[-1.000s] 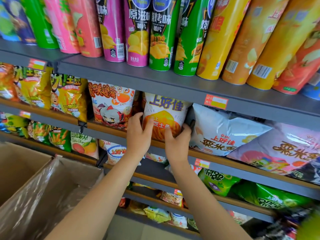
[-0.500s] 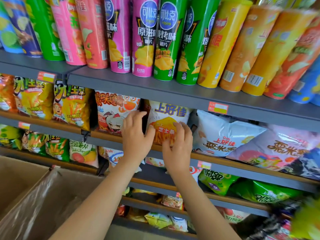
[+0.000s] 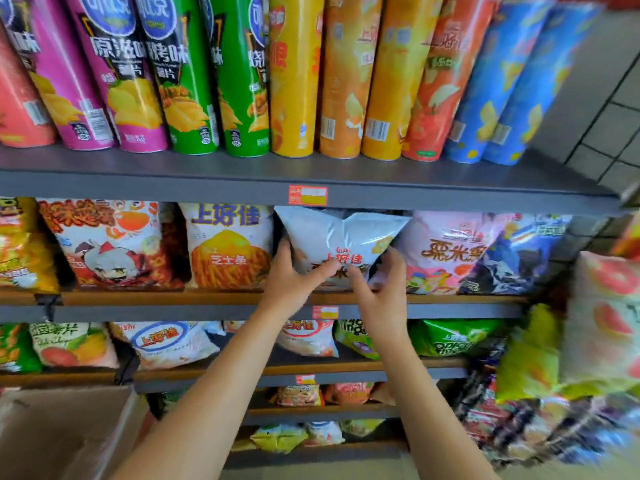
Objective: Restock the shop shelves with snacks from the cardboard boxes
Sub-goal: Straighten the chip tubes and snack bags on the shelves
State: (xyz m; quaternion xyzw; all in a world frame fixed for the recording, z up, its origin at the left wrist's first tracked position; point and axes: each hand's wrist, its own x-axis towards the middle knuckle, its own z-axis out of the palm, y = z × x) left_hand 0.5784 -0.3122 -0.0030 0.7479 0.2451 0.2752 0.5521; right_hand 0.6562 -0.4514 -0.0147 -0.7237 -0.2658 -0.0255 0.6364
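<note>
Brown cardboard, the corner of an open box point(image 3: 65, 431), fills the view at about 7 o'clock, below the shelving. Above it, at 9 o'clock, the second shelf point(image 3: 145, 298) carries a white and orange crab-print bag point(image 3: 104, 244) and, just to its right, a white bag of cheese sticks point(image 3: 228, 247) standing upright.

At the centre stands a silver-white snack bag point(image 3: 341, 242), on the same shelf between the cheese sticks and a pale pink bag point(image 3: 446, 251). The left hand point(image 3: 294, 280) grips its lower left side: the thumb lies up the bag's left edge and the fingers curl across the front. The right hand point(image 3: 382, 289) holds the lower right corner, fingers curled over the front and thumb round the side. The fingertips of the two hands nearly meet on the bag's front. The bag leans a little, its top pressed under the grey upper shelf point(image 3: 207, 185).

On that upper shelf, from 10 to 1 o'clock, tall crisp tubes stand in a row: pink tubes point(image 3: 104, 81), green tubes point(image 3: 214, 81), orange-yellow tubes point(image 3: 346, 81) and blue tubes point(image 3: 502, 84).

At 3 o'clock, blurred bags hang at the shelf's end, among them a pale bag with red fruit slices point(image 3: 609, 320).
</note>
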